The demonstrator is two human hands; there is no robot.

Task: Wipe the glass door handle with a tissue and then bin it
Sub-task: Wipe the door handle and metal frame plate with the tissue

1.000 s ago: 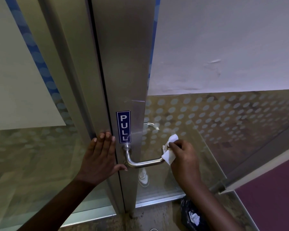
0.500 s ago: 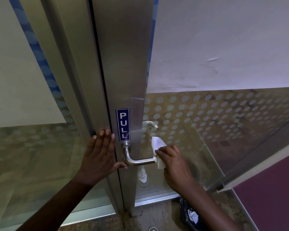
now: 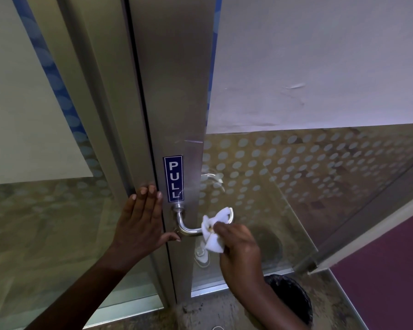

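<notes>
A steel lever handle (image 3: 185, 225) juts from the metal door stile below a blue PULL sticker (image 3: 173, 178). My right hand (image 3: 239, 248) pinches a crumpled white tissue (image 3: 214, 231) wrapped around the outer part of the handle bar. Flat against the stile's left edge, my left hand (image 3: 141, 222) has its fingers pointing up and its thumb touching the handle's base. A black-lined bin (image 3: 293, 301) stands on the floor under my right forearm, partly hidden by it.
The glass door (image 3: 296, 186) with frosted dots stands open to the right, and a second handle (image 3: 212, 177) shows through it. A fixed glass panel (image 3: 34, 210) fills the left. Purple floor (image 3: 386, 270) lies at the lower right.
My right hand has slid the tissue inward along the handle bar toward the stile, and the tissue has bunched up. The left hand stays pressed on the frame.
</notes>
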